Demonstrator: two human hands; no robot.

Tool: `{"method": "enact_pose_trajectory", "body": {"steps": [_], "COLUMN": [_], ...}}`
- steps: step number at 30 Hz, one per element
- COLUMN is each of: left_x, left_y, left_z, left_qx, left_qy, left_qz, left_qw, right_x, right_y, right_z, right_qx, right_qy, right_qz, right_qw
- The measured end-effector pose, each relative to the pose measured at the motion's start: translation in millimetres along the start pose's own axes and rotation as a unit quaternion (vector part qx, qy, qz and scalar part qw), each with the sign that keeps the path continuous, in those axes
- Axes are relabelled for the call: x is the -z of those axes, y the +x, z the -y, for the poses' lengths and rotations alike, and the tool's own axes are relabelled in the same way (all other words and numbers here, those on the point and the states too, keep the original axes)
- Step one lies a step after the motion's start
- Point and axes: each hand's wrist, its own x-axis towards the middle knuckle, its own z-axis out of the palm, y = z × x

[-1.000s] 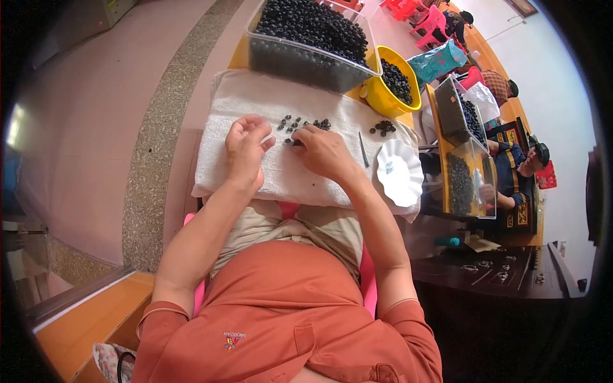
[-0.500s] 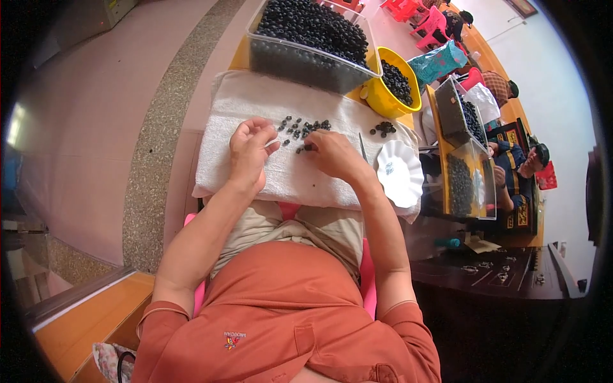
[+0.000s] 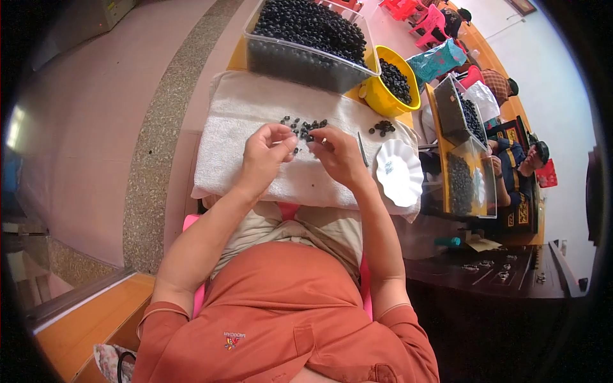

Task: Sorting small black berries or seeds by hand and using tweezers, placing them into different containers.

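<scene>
Black pieces [image 3: 305, 126] dot the white towel [image 3: 220, 150] in the head view, and now the left hand [image 3: 263, 155] swings in toward the right hand [image 3: 338, 155], so both work one cluster! Each half-curls, fingertips nearly pinched; whether either grips anything, I can't tell. Beyond, similar dark pieces [image 3: 310, 29] heap the clear tub [image 3: 290, 62] and line the yellow bucket [image 3: 387, 104].

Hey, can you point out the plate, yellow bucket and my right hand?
Plate [image 3: 402, 175], head view: on its upper face.
Yellow bucket [image 3: 381, 98], head view: on its outer wall.
Right hand [image 3: 343, 155], head view: on the back.
</scene>
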Motion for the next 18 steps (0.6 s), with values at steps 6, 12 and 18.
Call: {"method": "enact_pose_trajectory", "body": {"steps": [6,12,18], "left_x": [-4,-8,-11], "left_y": [-8,-15,-14], "left_z": [-2,-10,-4], "left_qx": [0.095,0.142,0.168], "left_qy": [-0.055,-0.079,-0.072], "left_qz": [0.114,0.097,0.108], "left_qw": [0.987,0.982,0.977], "right_x": [-4,-11,-11], "right_y": [-13,-26,-34], "right_z": [10,14,16], "right_qx": [0.103,0.120,0.124], "right_qy": [0.074,0.028,0.015], "right_qz": [-0.051,-0.075,-0.121], "right_qw": [0.991,0.989,0.985]}}
